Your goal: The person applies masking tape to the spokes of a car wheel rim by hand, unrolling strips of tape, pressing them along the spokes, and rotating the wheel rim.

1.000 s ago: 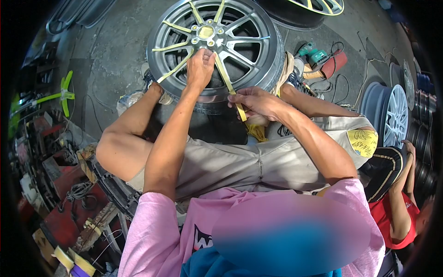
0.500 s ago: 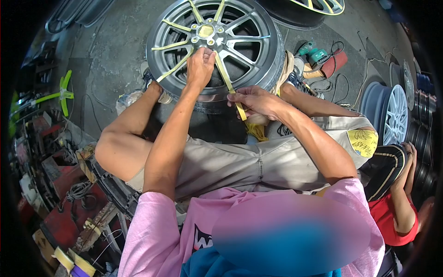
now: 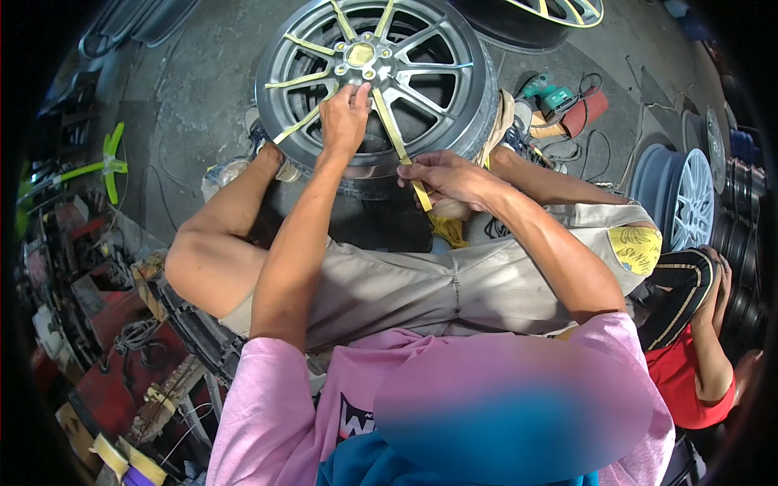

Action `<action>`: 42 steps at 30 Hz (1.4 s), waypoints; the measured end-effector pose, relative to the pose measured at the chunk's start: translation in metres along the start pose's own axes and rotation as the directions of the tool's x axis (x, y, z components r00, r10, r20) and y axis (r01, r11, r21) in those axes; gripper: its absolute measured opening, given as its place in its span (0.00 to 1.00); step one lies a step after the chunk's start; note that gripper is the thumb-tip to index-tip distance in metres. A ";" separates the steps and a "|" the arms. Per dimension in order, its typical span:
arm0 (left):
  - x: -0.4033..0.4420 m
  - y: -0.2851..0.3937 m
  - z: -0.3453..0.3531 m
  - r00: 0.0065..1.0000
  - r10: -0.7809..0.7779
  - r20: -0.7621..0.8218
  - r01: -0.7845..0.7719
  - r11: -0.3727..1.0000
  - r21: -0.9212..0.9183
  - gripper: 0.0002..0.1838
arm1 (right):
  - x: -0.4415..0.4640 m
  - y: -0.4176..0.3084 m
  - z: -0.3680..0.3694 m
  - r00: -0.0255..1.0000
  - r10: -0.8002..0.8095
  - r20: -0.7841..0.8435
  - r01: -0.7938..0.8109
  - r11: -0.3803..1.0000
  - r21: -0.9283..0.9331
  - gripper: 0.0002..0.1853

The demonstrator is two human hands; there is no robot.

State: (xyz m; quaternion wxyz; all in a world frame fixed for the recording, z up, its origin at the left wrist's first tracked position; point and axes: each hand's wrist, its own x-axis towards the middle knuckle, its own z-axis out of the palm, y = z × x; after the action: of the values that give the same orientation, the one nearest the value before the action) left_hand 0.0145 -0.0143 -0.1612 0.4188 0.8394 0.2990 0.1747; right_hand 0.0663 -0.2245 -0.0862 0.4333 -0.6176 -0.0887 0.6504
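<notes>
A grey multi-spoke car wheel rim point(image 3: 413, 69) with its tyre lies flat between the person's feet. Yellow masking tape strips point(image 3: 304, 81) run along several spokes, and a round tape patch point(image 3: 360, 54) covers the hub centre. My left hand point(image 3: 344, 120) is by the hub, fingers bunched close to the rim; whether anything is between them is hidden. Just right of it, a masking tape strip point(image 3: 391, 127) lies along a lower spoke and extends past the rim edge. My right hand point(image 3: 447, 180) pinches this strip near its loose lower end.
Right of the wheel lie a green power tool point(image 3: 556, 99) and cables. A silver rim point(image 3: 694, 198) stands farther right, near another person in a red shirt point(image 3: 682, 385). Another taped rim point(image 3: 567, 10) is at the top. Red equipment point(image 3: 121, 368) and tape rolls point(image 3: 130, 462) are on the left.
My left hand has shifted slightly left, away from the strip's upper end, and its fingers have changed position. My right hand still pinches the strip in nearly the same place.
</notes>
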 end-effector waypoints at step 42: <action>0.013 -0.025 0.005 0.989 0.107 0.101 -0.112 0.993 0.038 0.12 | -0.007 0.032 0.031 0.953 -0.253 -0.168 0.194 0.933 -0.302 0.22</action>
State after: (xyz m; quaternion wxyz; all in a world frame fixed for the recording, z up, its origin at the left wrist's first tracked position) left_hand 0.0182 0.0033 -0.1835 0.4045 0.8711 0.2351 0.1492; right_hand 0.0236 -0.2354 -0.0949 0.4192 -0.7221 -0.2054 0.5106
